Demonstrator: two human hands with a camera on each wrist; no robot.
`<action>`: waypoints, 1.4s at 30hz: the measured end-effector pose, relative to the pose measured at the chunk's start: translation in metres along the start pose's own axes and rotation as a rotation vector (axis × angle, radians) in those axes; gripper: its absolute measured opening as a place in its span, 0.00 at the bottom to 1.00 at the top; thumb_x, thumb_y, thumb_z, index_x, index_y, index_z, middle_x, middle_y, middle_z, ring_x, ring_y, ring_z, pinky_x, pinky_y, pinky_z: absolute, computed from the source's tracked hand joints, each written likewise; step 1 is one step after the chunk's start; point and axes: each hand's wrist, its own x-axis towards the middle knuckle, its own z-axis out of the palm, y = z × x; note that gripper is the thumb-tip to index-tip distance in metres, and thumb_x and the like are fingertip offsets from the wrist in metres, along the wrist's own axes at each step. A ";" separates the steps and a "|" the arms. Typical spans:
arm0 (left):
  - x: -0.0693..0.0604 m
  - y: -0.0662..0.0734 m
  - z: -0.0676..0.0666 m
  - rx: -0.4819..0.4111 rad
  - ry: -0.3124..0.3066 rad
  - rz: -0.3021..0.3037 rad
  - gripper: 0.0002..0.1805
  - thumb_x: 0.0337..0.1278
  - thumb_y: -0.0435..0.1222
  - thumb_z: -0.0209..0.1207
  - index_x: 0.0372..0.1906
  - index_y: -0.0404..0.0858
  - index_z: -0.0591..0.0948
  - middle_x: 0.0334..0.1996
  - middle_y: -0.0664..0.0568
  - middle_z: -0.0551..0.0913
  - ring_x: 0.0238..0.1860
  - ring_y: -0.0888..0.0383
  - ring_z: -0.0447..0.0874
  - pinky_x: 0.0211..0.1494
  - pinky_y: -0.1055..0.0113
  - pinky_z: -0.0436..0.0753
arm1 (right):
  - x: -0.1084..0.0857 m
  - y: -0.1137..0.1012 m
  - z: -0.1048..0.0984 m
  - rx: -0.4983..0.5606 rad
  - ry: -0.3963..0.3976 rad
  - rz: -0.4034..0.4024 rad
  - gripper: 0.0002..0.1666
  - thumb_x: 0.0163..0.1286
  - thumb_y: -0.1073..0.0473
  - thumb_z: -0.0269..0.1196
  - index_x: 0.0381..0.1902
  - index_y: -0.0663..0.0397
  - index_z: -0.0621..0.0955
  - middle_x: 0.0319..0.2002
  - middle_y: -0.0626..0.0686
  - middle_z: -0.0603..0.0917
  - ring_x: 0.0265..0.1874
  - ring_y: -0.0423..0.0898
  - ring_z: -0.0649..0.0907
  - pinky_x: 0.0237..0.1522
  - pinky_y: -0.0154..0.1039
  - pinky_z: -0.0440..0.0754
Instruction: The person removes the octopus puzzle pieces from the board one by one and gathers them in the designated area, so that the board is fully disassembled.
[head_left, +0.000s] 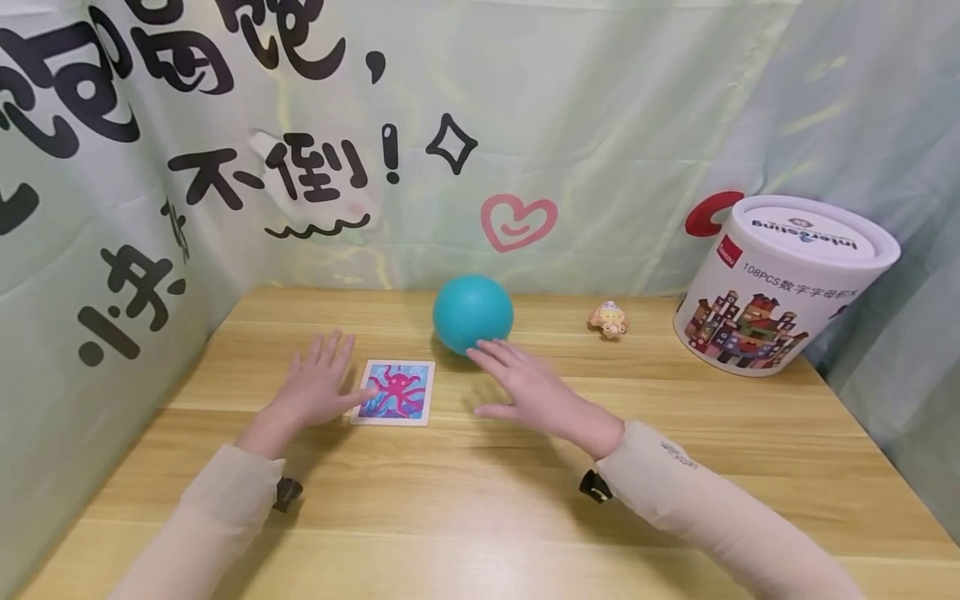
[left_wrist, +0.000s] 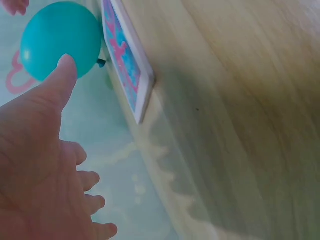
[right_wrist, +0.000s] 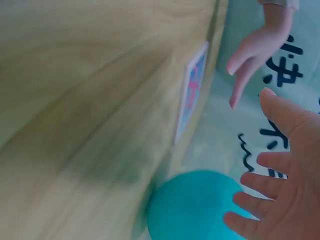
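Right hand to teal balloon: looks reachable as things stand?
Likely yes: the right hand looks empty and is right by the teal balloon, with nothing visible between them. The octopus card lies nearer the left hand, out of the way. Whether there's contact, I can't tell.

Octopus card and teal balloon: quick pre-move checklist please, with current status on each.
1. Left hand free: ok, fingers spread, holding nothing.
2. Right hand free: ok, fingers extended, holding nothing.
3. Octopus card flat, picture up on the table: ok.
4. Left hand off the card: ok, the right wrist view shows a gap between them.
5. Right hand off the teal balloon: cannot tell, fingertips overlap its edge in the head view.
6. Small figurine away from both hands: ok, it sits right of the balloon.
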 end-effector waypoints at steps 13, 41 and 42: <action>0.008 -0.010 0.006 -0.008 -0.137 0.109 0.50 0.52 0.57 0.58 0.68 0.27 0.53 0.68 0.31 0.49 0.67 0.33 0.41 0.63 0.38 0.46 | 0.048 -0.019 0.049 0.217 -0.347 0.079 0.36 0.63 0.48 0.62 0.63 0.59 0.69 0.64 0.58 0.65 0.64 0.52 0.62 0.64 0.45 0.59; 0.005 0.046 0.025 0.025 -0.235 0.243 0.45 0.57 0.54 0.56 0.66 0.24 0.58 0.67 0.34 0.55 0.67 0.37 0.49 0.64 0.42 0.53 | 0.002 -0.002 0.035 0.193 -0.434 0.015 0.25 0.65 0.52 0.61 0.57 0.59 0.76 0.62 0.59 0.69 0.61 0.54 0.67 0.62 0.46 0.63; 0.005 0.050 0.027 0.028 -0.235 0.248 0.45 0.57 0.54 0.55 0.66 0.24 0.58 0.67 0.34 0.55 0.67 0.38 0.48 0.65 0.43 0.53 | -0.002 -0.001 0.033 0.197 -0.435 0.020 0.25 0.65 0.52 0.61 0.57 0.59 0.76 0.62 0.59 0.69 0.61 0.54 0.67 0.62 0.46 0.63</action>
